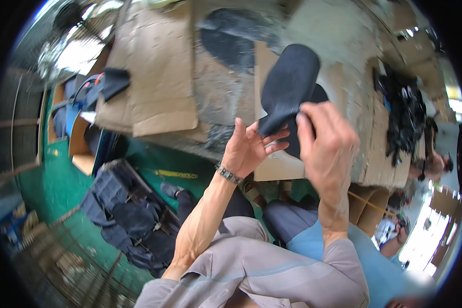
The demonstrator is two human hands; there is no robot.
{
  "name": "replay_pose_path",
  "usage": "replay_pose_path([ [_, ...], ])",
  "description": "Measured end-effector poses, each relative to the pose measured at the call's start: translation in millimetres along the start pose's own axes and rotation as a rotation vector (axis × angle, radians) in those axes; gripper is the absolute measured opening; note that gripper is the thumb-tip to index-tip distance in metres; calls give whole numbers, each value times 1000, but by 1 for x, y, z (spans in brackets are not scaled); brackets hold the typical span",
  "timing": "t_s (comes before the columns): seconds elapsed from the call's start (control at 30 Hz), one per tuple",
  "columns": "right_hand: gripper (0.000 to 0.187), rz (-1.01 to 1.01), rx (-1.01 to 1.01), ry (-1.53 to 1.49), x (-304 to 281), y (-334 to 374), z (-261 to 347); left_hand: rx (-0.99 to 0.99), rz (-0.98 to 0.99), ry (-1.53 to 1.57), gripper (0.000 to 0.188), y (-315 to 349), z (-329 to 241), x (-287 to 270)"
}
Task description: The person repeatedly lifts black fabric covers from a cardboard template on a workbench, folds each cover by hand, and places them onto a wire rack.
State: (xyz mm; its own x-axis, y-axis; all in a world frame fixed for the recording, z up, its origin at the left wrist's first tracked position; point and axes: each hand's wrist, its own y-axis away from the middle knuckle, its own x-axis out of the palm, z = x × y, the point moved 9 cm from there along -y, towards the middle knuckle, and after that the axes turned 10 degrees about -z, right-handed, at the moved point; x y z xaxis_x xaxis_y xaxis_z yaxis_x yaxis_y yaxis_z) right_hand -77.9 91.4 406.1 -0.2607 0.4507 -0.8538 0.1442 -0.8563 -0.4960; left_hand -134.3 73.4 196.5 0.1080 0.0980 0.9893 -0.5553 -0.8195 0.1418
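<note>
A black insole [291, 77] is raised over the table, its broad rounded end pointing away from me. My right hand [326, 138] pinches the near part between thumb and fingers, where the piece is bent. Palm up and with fingers apart, my left hand [249, 149] is just below the insole's near end; its fingertips seem to touch it. Partly hidden behind is another black piece [321, 93], lying on a cardboard sheet [277, 169].
Cardboard [161, 66] covers the worktable's left part. Dark smears [226, 41] mark its top. A black bundle [408, 113] lies at the right. A person in a blue top [362, 256] is close on my right. Dark cloth [133, 215] is piled over the green floor at left.
</note>
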Motion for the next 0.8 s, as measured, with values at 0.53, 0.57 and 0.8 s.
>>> replay_pose_path([
  [0.53, 22, 944, -66, -806, 243, 262, 466, 1073, -912, 549, 27, 541, -206, -249],
  [0.57, 24, 971, -25, -854, 260, 274, 480, 1100, -928, 613, 28, 553, -214, -274],
  [0.8, 37, 1016, 130, -1002, 343, 304, 584, 1321, -1078, 467, 4, 628, -350, -340],
])
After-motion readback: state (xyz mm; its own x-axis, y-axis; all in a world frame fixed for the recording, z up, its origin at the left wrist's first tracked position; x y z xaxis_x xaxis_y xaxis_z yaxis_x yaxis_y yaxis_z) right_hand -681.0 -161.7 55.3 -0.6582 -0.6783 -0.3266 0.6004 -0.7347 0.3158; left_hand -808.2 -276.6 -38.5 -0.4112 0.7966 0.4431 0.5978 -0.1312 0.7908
